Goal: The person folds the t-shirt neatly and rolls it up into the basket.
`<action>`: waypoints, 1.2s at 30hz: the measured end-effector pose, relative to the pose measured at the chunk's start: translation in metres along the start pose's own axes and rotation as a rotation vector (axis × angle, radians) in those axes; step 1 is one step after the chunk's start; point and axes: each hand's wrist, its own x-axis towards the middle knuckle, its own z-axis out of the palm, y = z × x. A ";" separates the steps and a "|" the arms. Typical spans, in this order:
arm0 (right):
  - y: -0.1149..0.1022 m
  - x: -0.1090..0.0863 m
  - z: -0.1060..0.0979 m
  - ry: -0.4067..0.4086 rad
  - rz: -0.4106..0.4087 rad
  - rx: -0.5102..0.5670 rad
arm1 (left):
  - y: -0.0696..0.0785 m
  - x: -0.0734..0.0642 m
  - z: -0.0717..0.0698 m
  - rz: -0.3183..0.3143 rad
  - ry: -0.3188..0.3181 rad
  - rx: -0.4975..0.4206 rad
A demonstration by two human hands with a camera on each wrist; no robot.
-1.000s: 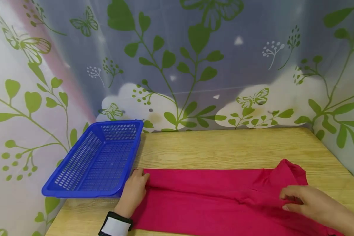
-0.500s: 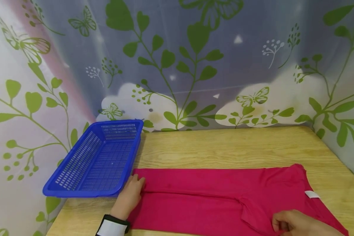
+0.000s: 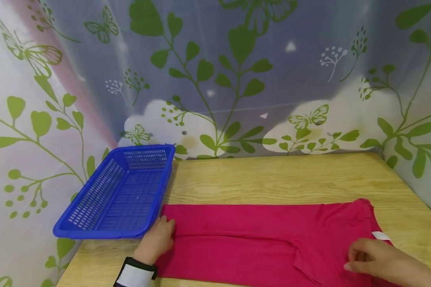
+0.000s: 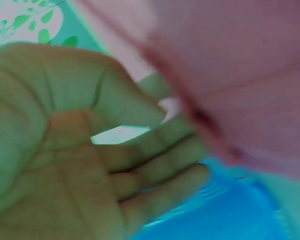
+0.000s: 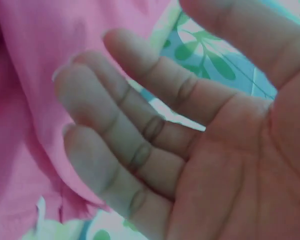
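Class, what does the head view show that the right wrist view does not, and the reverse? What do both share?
Of the two, only the head view shows the blue basket, the left hand and its black-and-white wristband. The right wrist view alone shows the palm of the right hand. Both show that hand, the pink trousers and the leaf-patterned curtain.

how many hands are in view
2: the left hand is at the left end of the pink garment, beside the blue basket; the right hand is over the garment's right part, near the white tag.
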 end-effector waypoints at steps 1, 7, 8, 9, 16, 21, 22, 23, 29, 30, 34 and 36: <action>0.000 -0.001 -0.003 0.031 -0.006 -0.045 | 0.001 0.001 -0.003 -0.005 -0.008 -0.001; -0.002 0.003 -0.009 0.220 0.074 -0.332 | 0.015 0.007 -0.018 -0.018 -0.034 0.003; -0.001 0.005 -0.007 0.255 0.096 -0.367 | 0.018 0.008 -0.019 -0.021 -0.044 -0.012; 0.002 0.007 -0.004 0.287 0.108 -0.398 | 0.021 0.010 -0.020 -0.030 -0.066 -0.037; 0.040 0.018 0.015 0.320 0.057 -0.341 | 0.018 0.023 -0.009 -0.092 -0.234 -0.198; 0.054 0.019 0.016 0.259 0.118 -0.339 | 0.011 0.021 -0.004 -0.114 -0.304 -0.255; 0.055 0.019 0.016 0.259 0.117 -0.350 | 0.010 0.021 -0.003 -0.116 -0.310 -0.259; 0.056 0.018 0.016 0.261 0.115 -0.355 | 0.009 0.021 -0.002 -0.117 -0.312 -0.263; 0.055 0.018 0.016 0.277 0.121 -0.348 | 0.009 0.023 -0.003 -0.124 -0.324 -0.264; 0.054 0.018 0.017 0.279 0.127 -0.351 | 0.010 0.024 -0.004 -0.124 -0.329 -0.262; 0.046 0.018 0.019 0.282 0.164 -0.384 | 0.012 0.025 -0.007 -0.132 -0.348 -0.258; 0.036 0.017 0.020 0.272 0.196 -0.425 | 0.013 0.027 -0.008 -0.125 -0.344 -0.258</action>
